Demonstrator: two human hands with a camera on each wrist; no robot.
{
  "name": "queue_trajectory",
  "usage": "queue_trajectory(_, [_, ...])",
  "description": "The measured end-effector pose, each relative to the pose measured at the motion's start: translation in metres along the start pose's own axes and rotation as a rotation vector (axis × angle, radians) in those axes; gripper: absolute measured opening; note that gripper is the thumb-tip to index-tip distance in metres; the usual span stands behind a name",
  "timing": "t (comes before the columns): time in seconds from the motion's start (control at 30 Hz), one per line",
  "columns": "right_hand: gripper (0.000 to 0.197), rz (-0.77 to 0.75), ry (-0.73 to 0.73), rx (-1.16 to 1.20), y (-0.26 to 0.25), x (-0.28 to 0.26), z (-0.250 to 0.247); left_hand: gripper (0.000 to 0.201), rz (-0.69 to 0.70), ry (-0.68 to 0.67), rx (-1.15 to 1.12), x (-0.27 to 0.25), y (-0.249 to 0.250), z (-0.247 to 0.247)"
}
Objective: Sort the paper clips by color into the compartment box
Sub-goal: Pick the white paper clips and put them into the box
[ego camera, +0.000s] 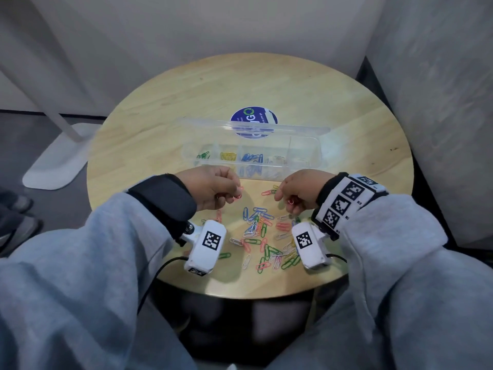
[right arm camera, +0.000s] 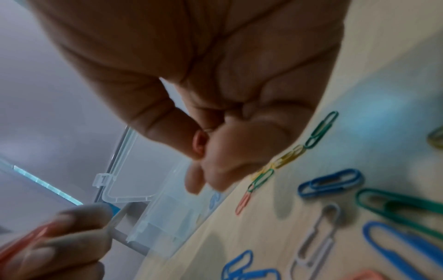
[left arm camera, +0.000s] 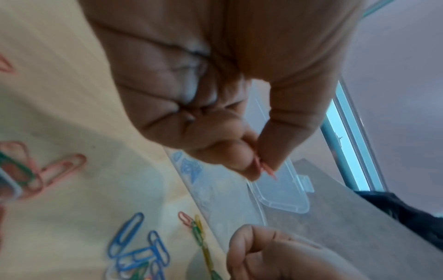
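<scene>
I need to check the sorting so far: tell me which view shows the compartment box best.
The head view: the compartment box shows whole, lid open, with green, yellow, blue and white clips separated. Both wrist views catch only blurred parts of it behind the left hand and right hand.

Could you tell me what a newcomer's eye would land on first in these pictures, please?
First, the pile of loose colored paper clips on the near part of the round wooden table. Above it, the left hand and right hand each pinch a pink clip. Behind them lies the clear compartment box, lid open, with green, yellow, blue and white clips already sorted.
</scene>
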State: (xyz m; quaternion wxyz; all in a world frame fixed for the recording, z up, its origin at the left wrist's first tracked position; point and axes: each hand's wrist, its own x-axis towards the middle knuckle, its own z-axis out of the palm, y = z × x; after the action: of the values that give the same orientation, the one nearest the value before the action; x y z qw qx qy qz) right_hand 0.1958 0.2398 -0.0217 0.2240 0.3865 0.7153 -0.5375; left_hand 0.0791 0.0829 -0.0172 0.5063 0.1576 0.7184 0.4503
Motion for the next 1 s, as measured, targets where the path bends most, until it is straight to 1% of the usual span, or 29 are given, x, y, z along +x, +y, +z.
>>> queue_trajectory(0.07, [0.027,-0.011,0.008,-0.007,0.001,0.001,-0.002,0.026,-0.013,-0.01,-0.1,-0.002,0.002,0.0])
queue_trajectory(0.13, [0.024,-0.019,-0.006,-0.091,0.005,0.001,-0.002,0.027,-0.04,-0.02,-0.159,-0.003,0.003,0.0])
queue_trajectory(0.27, [0.006,-0.078,0.022,-0.477,0.011,-0.001,0.001,0.029,-0.108,-0.008,-0.274,-0.003,0.004,-0.001])
queue_trajectory(0.3, [0.008,-0.083,0.027,-0.565,0.012,-0.002,0.002,0.029,-0.12,0.0,-0.291,-0.003,0.005,-0.002])
queue_trajectory(0.37, [0.022,-0.089,0.027,-0.657,0.013,-0.003,0.003,0.03,-0.145,0.014,-0.279,-0.003,0.005,-0.002])
queue_trajectory(0.43, [0.027,-0.112,0.036,-0.712,0.013,-0.004,0.004,0.029,-0.171,0.018,-0.202,-0.004,0.005,0.002])
queue_trajectory(0.47, [0.026,-0.122,0.047,-0.748,0.013,-0.003,0.006,0.028,-0.185,0.032,-0.13,-0.003,0.005,0.005])
queue_trajectory(0.57, [0.016,-0.123,0.067,-0.858,0.014,0.0,0.013,0.017,-0.233,0.096,0.21,-0.002,0.009,0.017])
queue_trajectory(0.63, [0.012,-0.12,0.073,-0.918,0.016,0.004,0.018,0.005,-0.212,0.098,0.383,-0.002,0.011,0.025])
queue_trajectory(0.67, [0.011,-0.123,0.083,-0.944,0.017,0.005,0.02,0.002,-0.186,0.088,0.407,-0.002,0.011,0.028])
queue_trajectory(0.7, [0.01,-0.127,0.092,-0.975,0.018,0.007,0.022,0.004,-0.172,0.084,0.398,-0.001,0.012,0.03])
queue_trajectory(0.8, [0.024,-0.108,0.095,-1.089,0.017,0.01,0.026,0.007,-0.183,0.083,0.284,0.0,0.016,0.035])
queue_trajectory(0.83, [0.024,-0.102,0.09,-1.115,0.016,0.01,0.028,0.008,-0.188,0.082,0.237,0.0,0.017,0.036])
queue_trajectory(0.93, [0.013,-0.126,0.098,-1.157,0.013,0.01,0.034,0.018,-0.175,0.086,0.083,-0.001,0.02,0.035])
queue_trajectory(1.0, [0.012,-0.147,0.114,-1.143,0.014,0.009,0.035,0.019,-0.146,0.083,-0.028,-0.001,0.019,0.031])
